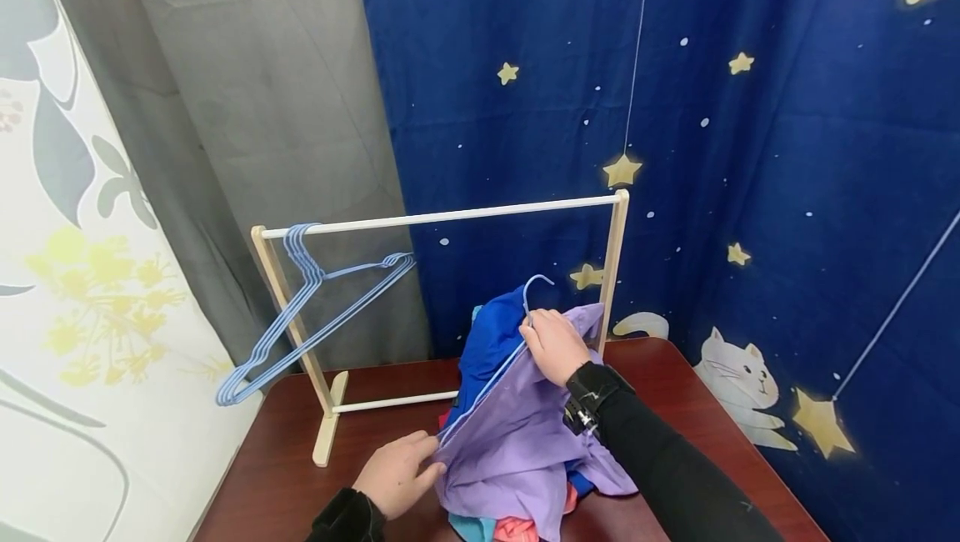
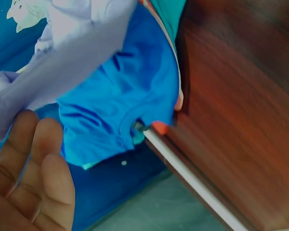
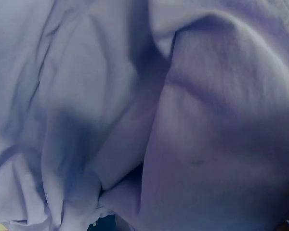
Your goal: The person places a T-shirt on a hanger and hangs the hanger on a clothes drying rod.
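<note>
The lavender garment (image 1: 517, 434) drapes over one light-blue hanger (image 1: 525, 308) at the centre of the dark wooden table (image 1: 285, 459), on top of a pile of clothes. The hanger's hook pokes up at 12 o'clock from the cloth, and one of its arms runs down toward 7 o'clock under the fabric edge.

The right hand (image 1: 553, 348) grips the garment and hanger together near the neck, fingers curled round them. The left hand (image 1: 396, 473), at 8 o'clock from the garment, pinches its lower shoulder edge where the wire ends; in the left wrist view the fingers (image 2: 43, 178) look fairly straight beside the cloth, so the grip seems light.

Risks, as I judge them: the smooth cloth could slide off the sloping wire arm if the left hand's pinch loosens, and lifting may drag the blue garment (image 1: 487, 342) or the coral and teal pieces beneath along, as they lie tangled under it. The hook could also snag the rack's right post (image 1: 613, 267), which stands just behind it at 1 o'clock.

Count: one lavender garment, one hanger in hand, one blue garment, at least two more pieces in the pile, one wooden rack (image 1: 450, 215), and a bunch of roughly five spare hangers (image 1: 307, 308) at its left end, at 10 o'clock.
</note>
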Available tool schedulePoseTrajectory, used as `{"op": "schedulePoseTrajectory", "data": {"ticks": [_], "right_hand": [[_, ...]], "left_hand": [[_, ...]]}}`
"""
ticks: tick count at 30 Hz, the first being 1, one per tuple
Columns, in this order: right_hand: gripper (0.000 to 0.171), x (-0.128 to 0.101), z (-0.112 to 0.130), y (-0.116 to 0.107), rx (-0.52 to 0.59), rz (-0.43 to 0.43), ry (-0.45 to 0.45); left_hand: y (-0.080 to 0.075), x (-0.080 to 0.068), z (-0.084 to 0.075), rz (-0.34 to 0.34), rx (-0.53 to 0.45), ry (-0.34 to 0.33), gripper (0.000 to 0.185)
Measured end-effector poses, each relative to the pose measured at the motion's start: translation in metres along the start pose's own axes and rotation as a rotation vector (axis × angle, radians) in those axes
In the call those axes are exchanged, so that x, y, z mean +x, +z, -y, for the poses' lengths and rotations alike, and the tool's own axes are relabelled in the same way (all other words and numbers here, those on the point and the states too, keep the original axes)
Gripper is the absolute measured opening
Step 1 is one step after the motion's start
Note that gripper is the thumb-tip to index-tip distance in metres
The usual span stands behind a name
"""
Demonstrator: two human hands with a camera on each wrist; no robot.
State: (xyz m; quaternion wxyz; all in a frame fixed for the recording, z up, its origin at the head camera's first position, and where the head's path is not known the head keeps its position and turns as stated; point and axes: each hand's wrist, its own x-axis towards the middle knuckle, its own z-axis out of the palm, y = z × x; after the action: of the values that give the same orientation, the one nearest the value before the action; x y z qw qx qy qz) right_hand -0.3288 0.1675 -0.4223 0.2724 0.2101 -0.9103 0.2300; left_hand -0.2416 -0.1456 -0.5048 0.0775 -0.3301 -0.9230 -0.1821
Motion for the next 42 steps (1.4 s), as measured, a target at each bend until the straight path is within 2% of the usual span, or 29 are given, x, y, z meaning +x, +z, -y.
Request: {"op": "schedulePoseTrajectory", "data": {"ticks": [7,14,19,22,26,30,35,42], "right_hand": [[0.017,-0.006,0.002,0.007,-0.055,0.014,-0.030],[0.017,-0.006,0.012,0.004,-0.051,0.010,-0.018],[0.017,-0.004,0.013,-0.001,-0.056,0.025,0.015],[0.017,-0.002,0.009,-0.005,-0.052,-0.001,0.045],[0.017,0.002,0.003,-0.011,-0.041,-0.066,0.099],[0.017,0.002,0.001,-0.010,-0.037,-0.084,0.102],[0.017,0.002,0.011,-0.004,-0.024,-0.026,0.028],[0.017,-0.002,0.026,0.005,-0.034,0.031,-0.010]], "left_hand": [[-0.014,-0.005,0.001,-0.016,-0.004,0.005,0.019],[-0.022,0.013,-0.009,-0.127,0.019,-0.002,0.024],[-0.026,0.024,-0.015,-0.163,-0.005,-0.010,0.027],[-0.032,0.028,-0.016,-0.188,-0.065,0.020,0.028],[-0.039,0.029,-0.015,-0.220,-0.135,0.095,0.028],[-0.043,0.032,-0.015,-0.193,-0.148,0.100,0.025],[-0.043,0.044,-0.024,-0.150,-0.161,0.059,0.024],[-0.036,0.064,-0.039,-0.181,-0.209,0.020,0.023]]}}
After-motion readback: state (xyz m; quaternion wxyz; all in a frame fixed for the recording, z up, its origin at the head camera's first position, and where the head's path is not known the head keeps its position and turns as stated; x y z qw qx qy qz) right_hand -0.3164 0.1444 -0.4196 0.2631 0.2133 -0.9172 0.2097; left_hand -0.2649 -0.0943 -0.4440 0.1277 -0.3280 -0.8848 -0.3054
